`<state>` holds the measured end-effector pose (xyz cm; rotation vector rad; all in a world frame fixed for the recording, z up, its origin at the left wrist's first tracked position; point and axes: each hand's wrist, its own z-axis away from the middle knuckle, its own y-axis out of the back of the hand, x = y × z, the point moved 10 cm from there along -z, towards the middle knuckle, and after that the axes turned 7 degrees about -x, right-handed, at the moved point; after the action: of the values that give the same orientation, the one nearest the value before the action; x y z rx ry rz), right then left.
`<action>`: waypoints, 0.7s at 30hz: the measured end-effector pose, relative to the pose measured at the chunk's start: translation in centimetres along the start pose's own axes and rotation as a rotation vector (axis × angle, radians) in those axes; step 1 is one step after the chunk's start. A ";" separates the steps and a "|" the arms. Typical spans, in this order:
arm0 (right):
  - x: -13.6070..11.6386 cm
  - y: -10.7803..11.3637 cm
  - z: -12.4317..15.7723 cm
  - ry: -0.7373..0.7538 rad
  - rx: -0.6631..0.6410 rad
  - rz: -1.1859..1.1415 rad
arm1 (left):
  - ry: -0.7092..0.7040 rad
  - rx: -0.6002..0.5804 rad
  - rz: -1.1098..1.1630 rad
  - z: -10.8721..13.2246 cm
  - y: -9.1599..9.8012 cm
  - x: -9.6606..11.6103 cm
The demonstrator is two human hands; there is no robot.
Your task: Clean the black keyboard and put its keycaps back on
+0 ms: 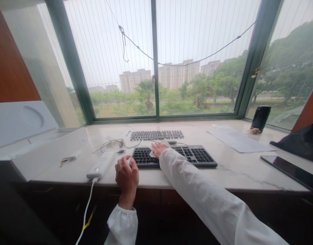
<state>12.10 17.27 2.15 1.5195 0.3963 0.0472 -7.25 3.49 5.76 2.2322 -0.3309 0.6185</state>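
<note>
A black keyboard (199, 157) lies along the front of the white counter, its key positions showing as dark squares with pale outlines. My left hand (127, 173) is closed around the keyboard's left end. Over the middle of the keyboard, my right hand (158, 149) presses a crumpled white wipe (152, 154) onto the keys, and the wipe's edges stick out around the fingers. Just behind lies a set of keycaps (157, 135) laid out in keyboard order. The keyboard's dark cable (112, 143) is loosely coiled to the left.
Left of my hands are a white power bank (101, 165) with a white cable, a key with a white fob (74, 156), and an open white box (51, 149). On the right are paper sheets (239, 139), a phone (290, 170), a black cylinder (260, 119) and dark fabric (301, 144).
</note>
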 end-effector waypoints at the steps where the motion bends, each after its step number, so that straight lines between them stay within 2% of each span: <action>1: 0.9 0.4 0.5 -0.010 0.016 0.003 | 0.001 0.000 -0.001 0.0 0.0 0.0; 5: 4.8 1.2 2.4 -0.050 0.017 0.011 | 0.011 0.009 -0.005 0.0 0.1 -0.1; 13: 13.2 -0.3 5.7 -0.172 -0.139 0.044 | -0.002 0.014 -0.004 0.0 0.0 -0.1; 18: 18.4 0.4 7.9 -0.274 -0.127 0.052 | -0.005 0.020 -0.009 0.0 0.0 -0.2; 21: 20.6 1.0 9.4 -0.301 -0.097 0.052 | -0.013 0.027 -0.011 0.0 0.0 -0.1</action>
<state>34.22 13.96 -1.44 1.4138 0.1116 -0.1188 -7.35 3.45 5.71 2.2631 -0.3182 0.6055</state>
